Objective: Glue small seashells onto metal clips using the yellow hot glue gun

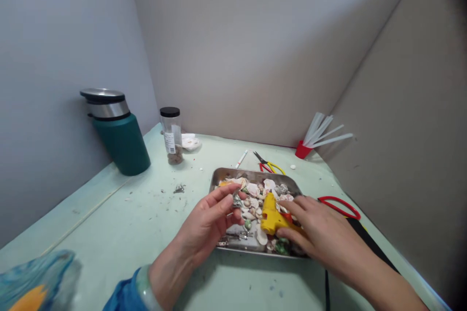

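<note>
Over the metal tray (219,175), my left hand (211,218) pinches a small silvery-grey piece (237,200) between thumb and fingers. Its exact kind is too small to make out. My right hand (317,226) is closed around the handle of a yellow hot glue gun (270,216), which points away from me above the shells. Part of the handle is hidden by my fingers. Many seashells (253,189) of white, brown and green fill the tray. Some metal clips (231,238) lie in its near left corner.
Scissors (268,162) and a white pen (241,159) lie behind the tray. Glue sticks (318,129) stand in a red cup (302,149) at the back right. A clear jar (171,136) and a green bottle (122,143) stand left. Red-handled scissors (341,199) lie right.
</note>
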`<state>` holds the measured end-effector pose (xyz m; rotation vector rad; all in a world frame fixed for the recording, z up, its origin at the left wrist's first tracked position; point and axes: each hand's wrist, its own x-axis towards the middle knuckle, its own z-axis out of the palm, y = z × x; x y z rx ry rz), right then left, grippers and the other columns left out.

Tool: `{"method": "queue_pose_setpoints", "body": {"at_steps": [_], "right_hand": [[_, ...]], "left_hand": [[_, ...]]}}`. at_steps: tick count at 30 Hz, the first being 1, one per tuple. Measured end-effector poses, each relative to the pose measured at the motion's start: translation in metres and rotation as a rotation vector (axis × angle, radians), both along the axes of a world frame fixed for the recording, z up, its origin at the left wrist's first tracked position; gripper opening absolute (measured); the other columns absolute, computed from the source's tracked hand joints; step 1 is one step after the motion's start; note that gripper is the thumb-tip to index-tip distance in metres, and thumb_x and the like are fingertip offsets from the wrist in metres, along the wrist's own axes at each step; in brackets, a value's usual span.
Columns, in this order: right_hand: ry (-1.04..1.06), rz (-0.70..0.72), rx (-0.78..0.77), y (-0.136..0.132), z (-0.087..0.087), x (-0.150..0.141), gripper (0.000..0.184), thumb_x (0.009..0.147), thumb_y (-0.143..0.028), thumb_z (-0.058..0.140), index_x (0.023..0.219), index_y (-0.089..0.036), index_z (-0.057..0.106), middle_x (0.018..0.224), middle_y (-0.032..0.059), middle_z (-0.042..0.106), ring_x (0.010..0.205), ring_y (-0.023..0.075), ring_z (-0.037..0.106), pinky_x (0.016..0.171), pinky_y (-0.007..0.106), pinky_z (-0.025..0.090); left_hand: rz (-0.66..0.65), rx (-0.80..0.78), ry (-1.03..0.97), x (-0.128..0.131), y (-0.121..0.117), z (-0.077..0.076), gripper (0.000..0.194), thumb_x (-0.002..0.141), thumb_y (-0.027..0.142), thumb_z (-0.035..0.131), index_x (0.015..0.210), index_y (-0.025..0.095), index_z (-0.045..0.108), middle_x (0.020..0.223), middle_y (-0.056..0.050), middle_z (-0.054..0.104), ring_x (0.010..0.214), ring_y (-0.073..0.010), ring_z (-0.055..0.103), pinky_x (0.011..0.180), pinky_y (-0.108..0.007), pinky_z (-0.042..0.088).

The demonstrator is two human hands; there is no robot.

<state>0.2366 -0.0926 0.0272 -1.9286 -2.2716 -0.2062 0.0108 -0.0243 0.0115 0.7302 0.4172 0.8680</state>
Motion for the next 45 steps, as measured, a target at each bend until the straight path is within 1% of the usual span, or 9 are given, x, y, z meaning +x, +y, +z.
{"method": "queue_pose_setpoints", "body": {"at_steps": [2,5,9,14,21,27,30,34,45], "right_hand": [[0.122,0.058,0.126,0.001,0.013,-0.014,0.026,0.086,-0.037,0.056,0.106,-0.022,0.061,0.094,0.0088,0.063,0.085,0.0254,0.061,0.067,0.034,0.046],[0.355,0.246,0.155,0.006,0.023,-0.039,0.023,0.089,-0.032,0.055,0.109,-0.022,0.058,0.098,0.0081,0.061,0.089,0.0218,0.059,0.073,0.031,0.046],[0.378,0.232,0.234,0.014,0.016,-0.063,0.018,0.087,-0.026,0.056,0.102,-0.019,0.060,0.093,0.0087,0.058,0.084,0.0227,0.056,0.071,0.033,0.044],[0.487,0.199,0.289,0.019,0.002,-0.070,0.013,0.087,-0.017,0.052,0.096,-0.018,0.061,0.084,0.0064,0.054,0.077,0.0206,0.053,0.067,0.032,0.042],[1.071,0.127,-0.040,0.023,0.005,-0.064,0.011,0.086,-0.027,0.057,0.093,-0.021,0.063,0.090,0.0021,0.059,0.070,0.0135,0.053,0.063,0.025,0.043],[1.494,-0.019,-0.338,0.027,0.002,-0.063,0.023,0.081,-0.040,0.063,0.087,-0.018,0.062,0.061,-0.0050,0.053,0.050,0.0070,0.044,0.045,0.017,0.034],[1.583,-0.064,-0.403,0.029,-0.004,-0.063,0.026,0.079,-0.042,0.065,0.086,-0.019,0.059,0.051,-0.0079,0.047,0.044,0.0062,0.040,0.041,0.016,0.030],[1.626,-0.082,-0.414,0.030,-0.009,-0.063,0.028,0.076,-0.042,0.068,0.089,-0.019,0.058,0.052,-0.0071,0.052,0.045,0.0077,0.046,0.042,0.017,0.034],[1.666,-0.060,-0.442,0.029,-0.004,-0.062,0.028,0.077,-0.040,0.068,0.091,-0.017,0.063,0.056,-0.0047,0.055,0.049,0.0079,0.050,0.046,0.017,0.037]], "left_hand": [[-0.021,0.012,-0.005,0.000,-0.002,0.001,0.026,0.084,0.022,0.062,0.109,0.016,0.065,0.102,-0.007,0.060,0.069,-0.0097,0.058,0.072,-0.029,0.049],[-0.035,0.000,-0.018,0.001,-0.005,0.001,0.026,0.084,0.022,0.063,0.109,0.016,0.064,0.101,-0.008,0.063,0.075,-0.0124,0.062,0.077,-0.030,0.049],[-0.017,-0.015,-0.017,0.003,-0.006,0.000,0.027,0.083,0.021,0.064,0.109,0.016,0.063,0.101,-0.008,0.066,0.083,-0.0142,0.064,0.080,-0.028,0.048],[-0.006,-0.018,-0.030,0.005,-0.005,-0.002,0.026,0.081,0.020,0.066,0.107,0.016,0.064,0.102,-0.007,0.068,0.080,-0.0120,0.065,0.082,-0.027,0.047],[0.019,-0.010,0.013,0.005,-0.006,0.000,0.025,0.081,0.023,0.066,0.105,0.017,0.064,0.108,-0.009,0.064,0.092,-0.0190,0.062,0.086,-0.034,0.047],[0.126,0.088,0.127,0.008,-0.006,-0.001,0.024,0.077,0.023,0.070,0.100,0.018,0.066,0.106,-0.007,0.063,0.082,-0.0157,0.059,0.076,-0.031,0.048],[0.190,0.207,0.237,0.009,-0.006,-0.002,0.026,0.074,0.021,0.072,0.099,0.019,0.067,0.094,-0.005,0.066,0.079,-0.0153,0.058,0.074,-0.028,0.046],[0.218,0.249,0.300,0.009,-0.006,-0.002,0.028,0.072,0.020,0.073,0.099,0.019,0.068,0.079,-0.003,0.066,0.073,-0.0153,0.058,0.072,-0.027,0.045],[0.240,0.294,0.348,0.009,-0.006,0.000,0.028,0.072,0.020,0.072,0.100,0.018,0.066,0.075,-0.003,0.064,0.068,-0.0149,0.060,0.066,-0.026,0.046]]}}
